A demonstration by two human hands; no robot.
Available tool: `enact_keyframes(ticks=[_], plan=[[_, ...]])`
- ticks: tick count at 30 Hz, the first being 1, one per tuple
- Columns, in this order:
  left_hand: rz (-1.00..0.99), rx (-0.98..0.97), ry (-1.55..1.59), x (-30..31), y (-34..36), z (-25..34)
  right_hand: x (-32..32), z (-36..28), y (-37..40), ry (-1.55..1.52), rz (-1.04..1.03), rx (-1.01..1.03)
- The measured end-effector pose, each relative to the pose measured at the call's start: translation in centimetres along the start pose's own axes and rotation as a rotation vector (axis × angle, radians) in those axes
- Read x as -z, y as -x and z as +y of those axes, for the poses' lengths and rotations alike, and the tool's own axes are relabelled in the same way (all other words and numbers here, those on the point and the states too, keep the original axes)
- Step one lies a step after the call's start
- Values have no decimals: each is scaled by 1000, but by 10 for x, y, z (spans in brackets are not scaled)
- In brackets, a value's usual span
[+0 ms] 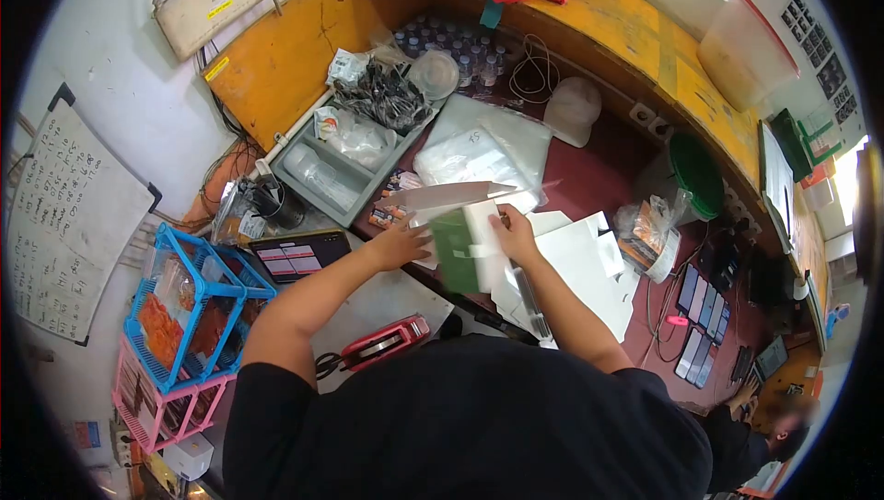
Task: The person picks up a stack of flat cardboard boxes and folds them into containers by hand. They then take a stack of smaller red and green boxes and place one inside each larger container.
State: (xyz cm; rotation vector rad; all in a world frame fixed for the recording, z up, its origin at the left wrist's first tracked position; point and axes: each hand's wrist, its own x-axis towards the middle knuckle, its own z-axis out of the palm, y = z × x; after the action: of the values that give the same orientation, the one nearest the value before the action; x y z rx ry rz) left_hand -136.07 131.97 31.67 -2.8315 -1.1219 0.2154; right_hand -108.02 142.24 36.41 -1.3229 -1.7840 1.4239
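Observation:
A green and white cardboard box [459, 259] is between my two hands, with a pale flap standing up along its far side. My right hand [517, 237] grips its white right end, the thumb and fingers at the upper edge. At the left side, my left hand [401, 243] has its fingers against the box and flap; the fingertips are partly hidden. White flat card sheets [589, 270] lie just right of the box. Beyond it are clear plastic bags [470, 161] on the dark red tabletop.
A grey divided tray [345, 210] holds plastic-wrapped items. A tablet [302, 255] and a red tape dispenser [387, 342] are at the left, near blue baskets [166, 378]. Several phones [704, 302] lie at the right, where another person [737, 445] sits. Small bottles [465, 67] stand at the back.

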Motion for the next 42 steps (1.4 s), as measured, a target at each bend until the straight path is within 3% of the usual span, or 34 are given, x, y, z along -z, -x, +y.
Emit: enact_keyframes(ticks=[1,2,4,5,6,8,9,10,12,13,15,18,20,21,22,24,26,27,28,30,31,35,42], plan=[[27,-36,42,-23,-8,-7,-11,21,-15,175,166,211],[29,-36,46,-7,-13,-7,-19,45,-32,351,331,425],[-253,113,266,45,-22,-4,-16,47,-46,503,375,488],[-177,-74,74,36,-19,-8,-14,46,-53,652,420,553],[-179,-77,74,40,-20,-8,-12,46,-60,651,421,550],[-1,-135,171,64,-24,-5,-2,48,-73,586,150,138],[148,-98,354,93,-24,0,4,58,-81,552,99,229],[145,-103,357,115,-23,3,13,56,-82,550,101,223],[313,-55,487,149,-22,8,36,33,-77,464,-65,129],[393,-60,490,162,-25,14,49,-3,-59,508,-54,84],[390,-88,477,184,-38,29,79,-23,-39,509,-36,130],[400,-181,504,202,-74,60,121,1,-10,474,36,192],[379,-225,533,205,-101,81,145,-6,26,542,106,309],[332,-244,613,209,-113,90,152,-25,54,688,242,385],[333,-285,619,211,-124,99,162,-35,80,699,271,359],[297,-274,808,214,-142,114,176,-51,128,279,-5,336],[262,-312,849,219,-159,130,180,-85,181,619,-167,81],[233,-344,879,224,-167,138,179,-79,197,653,-25,223],[203,-374,908,228,-174,146,182,-77,210,649,-7,205],[164,-432,953,234,-188,165,189,-73,234,305,-10,-91],[124,-451,958,237,-194,173,191,-59,244,338,32,25],[68,-457,913,255,-217,213,211,-32,281,404,129,93],[46,-515,898,272,-264,273,266,-16,341,399,-24,104]])
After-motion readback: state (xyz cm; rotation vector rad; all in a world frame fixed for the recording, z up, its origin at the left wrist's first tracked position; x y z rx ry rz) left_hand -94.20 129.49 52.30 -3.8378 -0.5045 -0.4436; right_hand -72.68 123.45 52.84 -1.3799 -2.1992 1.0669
